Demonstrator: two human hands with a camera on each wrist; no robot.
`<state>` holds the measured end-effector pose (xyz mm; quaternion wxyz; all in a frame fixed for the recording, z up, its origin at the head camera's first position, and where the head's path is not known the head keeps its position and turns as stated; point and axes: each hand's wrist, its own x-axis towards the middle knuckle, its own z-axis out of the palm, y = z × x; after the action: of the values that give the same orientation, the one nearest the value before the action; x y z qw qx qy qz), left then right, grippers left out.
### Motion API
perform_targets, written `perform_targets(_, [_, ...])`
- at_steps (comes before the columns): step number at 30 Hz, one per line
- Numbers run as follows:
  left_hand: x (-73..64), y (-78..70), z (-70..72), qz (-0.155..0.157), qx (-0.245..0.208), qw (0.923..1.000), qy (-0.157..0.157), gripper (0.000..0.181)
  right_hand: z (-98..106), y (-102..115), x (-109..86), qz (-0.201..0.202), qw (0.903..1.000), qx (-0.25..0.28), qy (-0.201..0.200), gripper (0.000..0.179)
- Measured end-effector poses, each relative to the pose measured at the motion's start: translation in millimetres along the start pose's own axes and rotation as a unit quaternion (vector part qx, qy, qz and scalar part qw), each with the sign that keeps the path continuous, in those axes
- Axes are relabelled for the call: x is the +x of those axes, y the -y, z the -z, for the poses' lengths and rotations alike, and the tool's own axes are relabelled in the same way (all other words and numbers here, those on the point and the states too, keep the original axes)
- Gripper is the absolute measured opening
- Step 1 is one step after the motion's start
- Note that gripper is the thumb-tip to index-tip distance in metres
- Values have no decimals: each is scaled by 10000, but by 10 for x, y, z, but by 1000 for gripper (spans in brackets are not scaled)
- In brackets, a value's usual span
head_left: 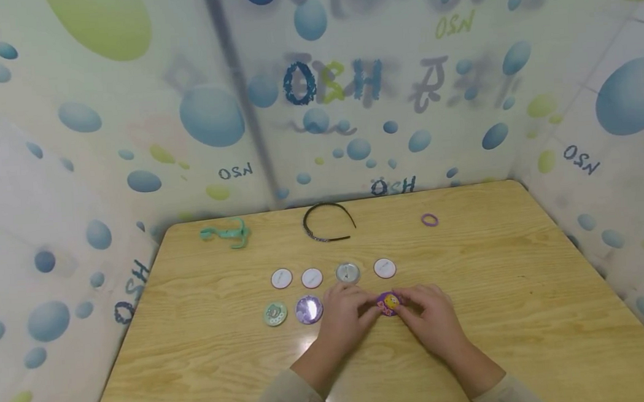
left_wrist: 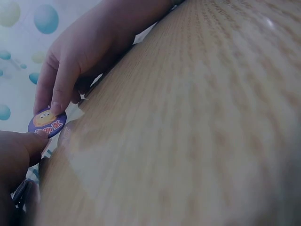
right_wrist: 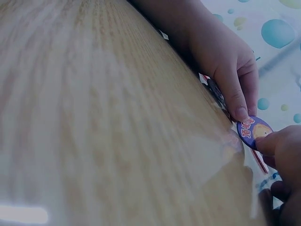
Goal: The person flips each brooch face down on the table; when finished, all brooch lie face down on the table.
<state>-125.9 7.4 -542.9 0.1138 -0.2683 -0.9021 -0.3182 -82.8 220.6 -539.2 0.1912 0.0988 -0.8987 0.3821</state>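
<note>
Between my two hands is a round purple button badge [head_left: 388, 304] with a yellow cartoon face and lettering. My left hand [head_left: 344, 313] pinches its left edge between thumb and fingers. From the other side my right hand [head_left: 430, 317] pinches the right edge. In the left wrist view the badge [left_wrist: 47, 122] is tilted with its printed face showing, and the right wrist view shows the badge [right_wrist: 254, 133] raised at the tabletop. A silver disc [head_left: 347, 272] with a pin lies just beyond my left fingers, and a shiny purple disc [head_left: 309, 310] lies left of that hand.
A green badge [head_left: 275, 314] lies at the left of the near row. Behind it are white discs [head_left: 281, 278] with dark red rims, one of them [head_left: 384, 268] farther right. Along the back of the wooden table [head_left: 529, 336] lie a green clip-like object [head_left: 227, 233], black headband [head_left: 326, 222] and purple ring [head_left: 429, 219].
</note>
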Motion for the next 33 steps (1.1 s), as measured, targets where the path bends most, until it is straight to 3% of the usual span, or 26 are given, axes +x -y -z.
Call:
perform_targets(13, [-6,10,-12,-138,-115,9995,-271,14,7,5,5,24,9990,428,-85,31])
perform_targets(33, [-5,-4,-30,-41,-262,9993,-281,10,-5,-3,12,188,9969,706,-293,25])
